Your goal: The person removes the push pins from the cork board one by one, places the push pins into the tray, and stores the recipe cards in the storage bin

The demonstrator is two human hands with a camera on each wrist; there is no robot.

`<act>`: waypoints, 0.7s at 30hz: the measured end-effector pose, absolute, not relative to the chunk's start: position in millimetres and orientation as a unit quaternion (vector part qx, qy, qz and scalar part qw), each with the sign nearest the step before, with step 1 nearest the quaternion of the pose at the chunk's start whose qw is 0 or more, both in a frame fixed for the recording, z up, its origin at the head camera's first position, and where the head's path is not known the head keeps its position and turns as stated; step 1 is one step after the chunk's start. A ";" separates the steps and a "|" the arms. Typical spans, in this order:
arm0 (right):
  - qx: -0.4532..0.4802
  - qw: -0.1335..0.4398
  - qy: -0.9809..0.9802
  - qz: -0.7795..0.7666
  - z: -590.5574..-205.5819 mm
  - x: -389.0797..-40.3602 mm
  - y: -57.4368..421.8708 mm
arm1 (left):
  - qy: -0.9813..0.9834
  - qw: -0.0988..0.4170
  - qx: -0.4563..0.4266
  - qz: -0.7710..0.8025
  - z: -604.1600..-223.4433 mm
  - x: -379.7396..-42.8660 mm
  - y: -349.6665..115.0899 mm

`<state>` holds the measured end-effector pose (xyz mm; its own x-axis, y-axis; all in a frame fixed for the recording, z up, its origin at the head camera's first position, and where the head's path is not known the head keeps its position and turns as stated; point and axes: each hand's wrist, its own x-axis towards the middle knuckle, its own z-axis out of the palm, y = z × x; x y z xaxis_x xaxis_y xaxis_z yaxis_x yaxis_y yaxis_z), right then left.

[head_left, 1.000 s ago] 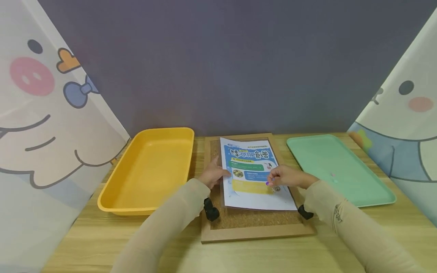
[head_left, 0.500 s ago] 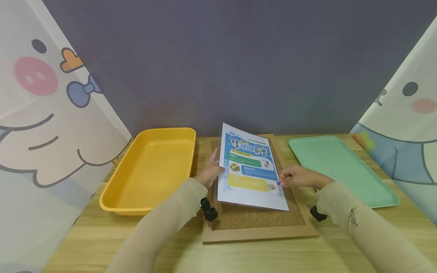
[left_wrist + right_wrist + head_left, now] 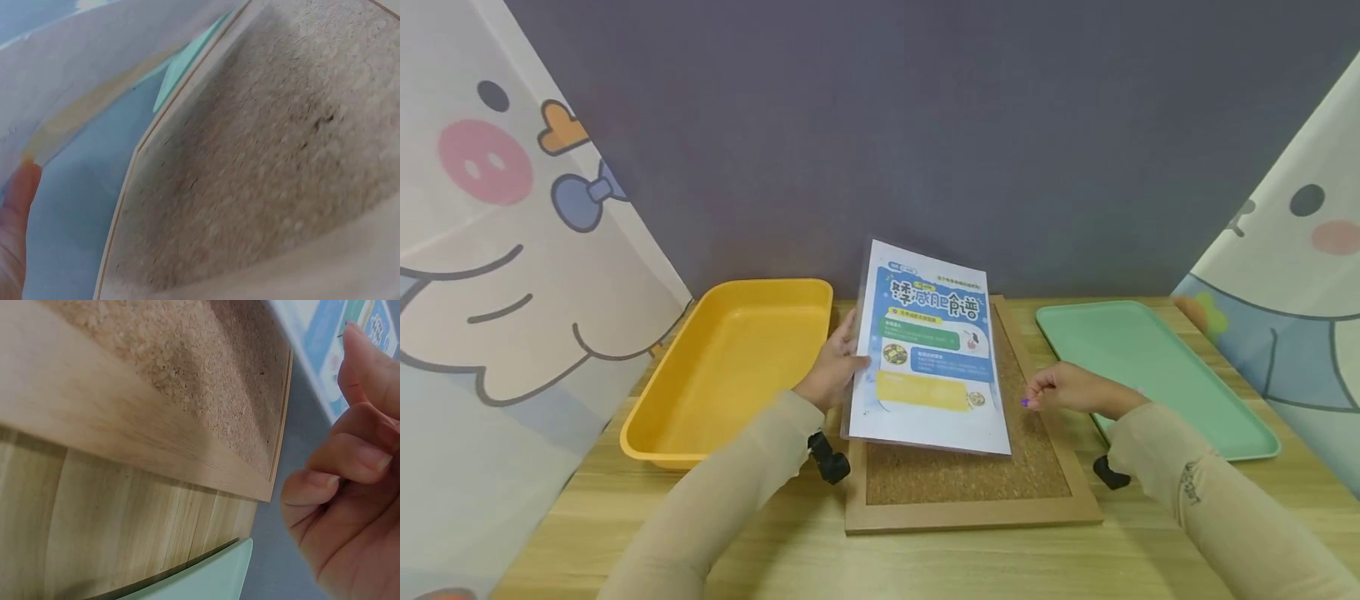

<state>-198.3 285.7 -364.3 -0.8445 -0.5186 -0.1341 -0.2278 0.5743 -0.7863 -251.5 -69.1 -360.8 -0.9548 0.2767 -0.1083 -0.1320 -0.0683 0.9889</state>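
Observation:
A laminated sheet (image 3: pixel 936 423) printed with Chinese text is tilted up over a wood-framed cork board (image 3: pixel 966 483). My left hand (image 3: pixel 831 371) grips it at its left edge, thumb on the printed face. In the left wrist view a fingertip (image 3: pixel 22 187) touches the sheet's edge, and the sheet stands clear of the cork. To the right of the sheet, my right hand (image 3: pixel 1078 390) pinches a small purple push pin (image 3: pixel 1025 403) over the board's right side. The right wrist view shows that hand's fingers curled; the pin is mostly hidden there.
A deep yellow tray (image 3: pixel 634 442) stands left of the board. On the right lies a shallow green tray (image 3: pixel 1195 392) with a small pink item (image 3: pixel 1140 390) in it, partly behind the right forearm. A dark upright panel (image 3: pixel 925 125) closes the table's back.
My left hand has lifted the sheet off the board and drawn it left and upward, baring more cork. The right hand has moved slightly right, away from the sheet, still pinching the push pin.

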 end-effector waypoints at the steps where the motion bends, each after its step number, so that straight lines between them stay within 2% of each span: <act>1: -0.214 0.179 0.870 -0.407 -364.0 -198.2 286.3 | 0.668 0.140 0.055 0.729 -359.7 -251.2 -72.8; 11: -0.197 0.186 0.876 -0.399 -357.6 -202.2 288.6 | 0.630 0.132 0.072 0.762 -341.4 -242.7 -105.5; 17: -0.182 0.215 0.864 -0.417 -363.1 -201.3 293.6 | 0.605 0.119 0.091 0.782 -337.4 -237.4 -119.5; 21: -0.165 0.204 0.873 -0.412 -369.1 -199.7 299.7 | 0.603 0.112 0.083 0.785 -341.6 -235.0 -124.7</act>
